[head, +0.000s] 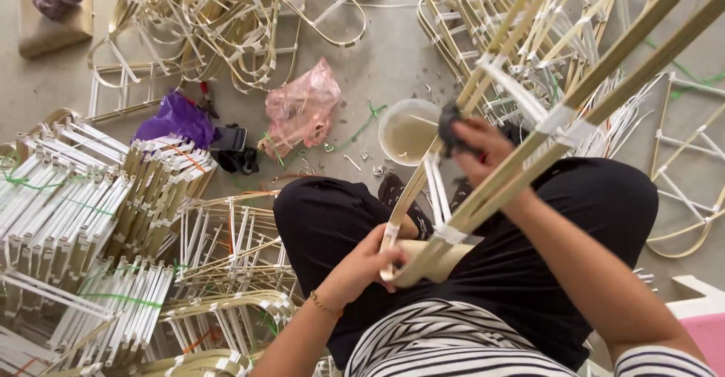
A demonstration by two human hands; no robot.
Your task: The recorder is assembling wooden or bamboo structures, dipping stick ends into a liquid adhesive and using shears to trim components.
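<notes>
Bamboo frame (529,120), made of pale strips bound with white tape, is held across the lap of a seated person in black trousers. Its curved lower end is gripped by the left hand (362,267), the fingers closed around the bent strip just above the knees. A dark cloth (453,129) is pressed against one strip higher up by the right hand (479,146), which is closed on it. A round white bowl (408,130) with pale liquid is seen on the concrete floor just beside the cloth. A crumpled pink plastic bag (302,106) and a purple bag (177,118) are lying further left. Stacks of finished frames (83,211) are piled at the left side, and more loose frames (226,14) are spread at the top.
</notes>
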